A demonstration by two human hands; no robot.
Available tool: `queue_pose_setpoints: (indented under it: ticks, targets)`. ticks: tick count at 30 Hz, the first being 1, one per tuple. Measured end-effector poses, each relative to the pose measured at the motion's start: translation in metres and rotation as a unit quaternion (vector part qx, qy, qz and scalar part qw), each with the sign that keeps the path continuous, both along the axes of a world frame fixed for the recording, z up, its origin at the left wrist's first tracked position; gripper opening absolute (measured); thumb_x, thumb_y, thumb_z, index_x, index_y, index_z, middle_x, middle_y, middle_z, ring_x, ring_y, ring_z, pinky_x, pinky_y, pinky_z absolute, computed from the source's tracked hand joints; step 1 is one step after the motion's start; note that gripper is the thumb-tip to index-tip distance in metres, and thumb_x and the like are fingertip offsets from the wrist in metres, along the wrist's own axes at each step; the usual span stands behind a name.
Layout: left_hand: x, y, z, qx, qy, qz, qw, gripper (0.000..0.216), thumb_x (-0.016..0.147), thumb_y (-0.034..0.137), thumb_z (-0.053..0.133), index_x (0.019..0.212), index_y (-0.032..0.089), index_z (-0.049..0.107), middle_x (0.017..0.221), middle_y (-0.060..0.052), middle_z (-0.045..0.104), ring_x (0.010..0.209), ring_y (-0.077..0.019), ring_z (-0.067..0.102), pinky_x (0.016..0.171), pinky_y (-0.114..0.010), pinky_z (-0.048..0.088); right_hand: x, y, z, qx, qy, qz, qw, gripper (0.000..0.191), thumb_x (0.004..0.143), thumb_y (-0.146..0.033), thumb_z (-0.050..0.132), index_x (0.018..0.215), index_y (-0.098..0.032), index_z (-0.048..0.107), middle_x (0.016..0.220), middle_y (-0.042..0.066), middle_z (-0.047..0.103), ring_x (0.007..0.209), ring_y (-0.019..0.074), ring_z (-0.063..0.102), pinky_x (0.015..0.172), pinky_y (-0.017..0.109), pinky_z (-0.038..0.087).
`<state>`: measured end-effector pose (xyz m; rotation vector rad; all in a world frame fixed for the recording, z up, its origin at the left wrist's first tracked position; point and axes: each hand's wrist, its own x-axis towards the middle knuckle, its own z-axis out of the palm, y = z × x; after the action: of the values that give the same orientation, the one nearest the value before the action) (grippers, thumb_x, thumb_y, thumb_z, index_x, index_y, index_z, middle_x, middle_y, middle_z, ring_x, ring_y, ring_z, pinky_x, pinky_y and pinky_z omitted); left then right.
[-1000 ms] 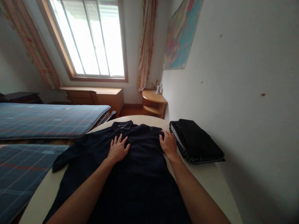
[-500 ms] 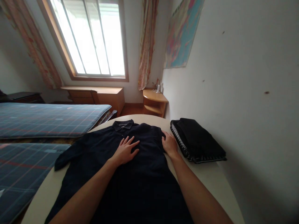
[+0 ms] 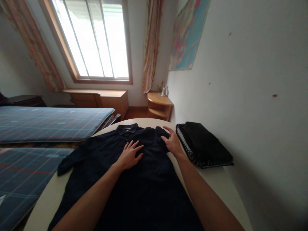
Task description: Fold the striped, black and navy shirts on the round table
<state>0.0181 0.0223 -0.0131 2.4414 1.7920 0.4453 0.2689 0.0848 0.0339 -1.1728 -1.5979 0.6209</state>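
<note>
A dark navy collared short-sleeved shirt [image 3: 146, 186] lies spread out, buttons up, its collar at the far end. My left hand [image 3: 128, 157] rests flat on its chest below the collar, fingers spread. At the sleeve on the right side, my right hand [image 3: 172, 142] has its thumb and index finger on the cloth, slightly apart; the other fingers are partly hidden. That sleeve is bent inward and bunched near the shoulder. The opposite sleeve lies stretched out to the left.
The shirt lies on a pale round-edged table [image 3: 223, 192]. A stack of folded dark clothes [image 3: 204, 144] sits to the right, near the wall. Plaid mattresses [image 3: 48, 125] are at the left. A wooden corner shelf [image 3: 160, 99] and a low desk [image 3: 115, 96] stand beyond.
My right hand has shifted slightly left and up, and the right-side sleeve has folded inward with it. My left hand has stayed in place on the chest.
</note>
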Motion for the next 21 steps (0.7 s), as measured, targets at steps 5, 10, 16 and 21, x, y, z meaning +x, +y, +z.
queue_pose_setpoints:
  ticks: [5, 10, 16, 21]
  targets:
    - [0.0, 0.001, 0.0, 0.016, -0.031, 0.016, 0.999, 0.059, 0.094, 0.041, 0.046, 0.149, 0.021, 0.041, 0.152, -0.004, 0.044, 0.146, -0.0281, 0.029, 0.122, -0.048, 0.018, -0.021, -0.024, 0.004, 0.079, -0.185, 0.11, 0.973, 0.078, 0.078, -0.014, 0.055, 0.152, -0.025, 0.032, 0.163, 0.007, 0.015, 0.146, 0.0211, 0.026, 0.117, 0.038, 0.029]
    - [0.0, 0.001, -0.002, 0.019, -0.036, 0.012, 0.999, 0.059, 0.093, 0.04, 0.046, 0.149, 0.02, 0.04, 0.151, -0.004, 0.046, 0.146, -0.0276, 0.03, 0.122, -0.048, 0.018, -0.025, -0.033, 0.001, 0.002, -0.359, 0.028, 0.933, 0.077, 0.077, -0.028, 0.07, 0.147, -0.017, 0.042, 0.154, 0.016, 0.033, 0.137, 0.0306, 0.037, 0.111, 0.042, 0.035]
    - [0.0, 0.002, -0.004, 0.025, -0.038, 0.009, 0.999, 0.058, 0.094, 0.039, 0.046, 0.149, 0.021, 0.04, 0.151, -0.004, 0.045, 0.146, -0.0275, 0.03, 0.122, -0.048, 0.018, -0.026, -0.035, 0.003, -0.103, -0.413, -0.053, 0.903, 0.03, 0.085, -0.042, 0.063, 0.104, -0.019, 0.069, 0.107, 0.012, 0.068, 0.104, 0.0305, 0.061, 0.092, 0.043, 0.044]
    - [-0.001, 0.003, -0.005, 0.023, -0.042, 0.008, 0.999, 0.059, 0.093, 0.039, 0.046, 0.149, 0.022, 0.039, 0.151, -0.005, 0.046, 0.146, -0.0277, 0.029, 0.122, -0.049, 0.017, -0.014, -0.023, 0.008, -0.092, -0.254, -0.111, 0.956, 0.03, 0.091, -0.041, 0.055, 0.11, -0.02, 0.067, 0.103, 0.011, 0.072, 0.099, 0.0262, 0.066, 0.086, 0.035, 0.047]
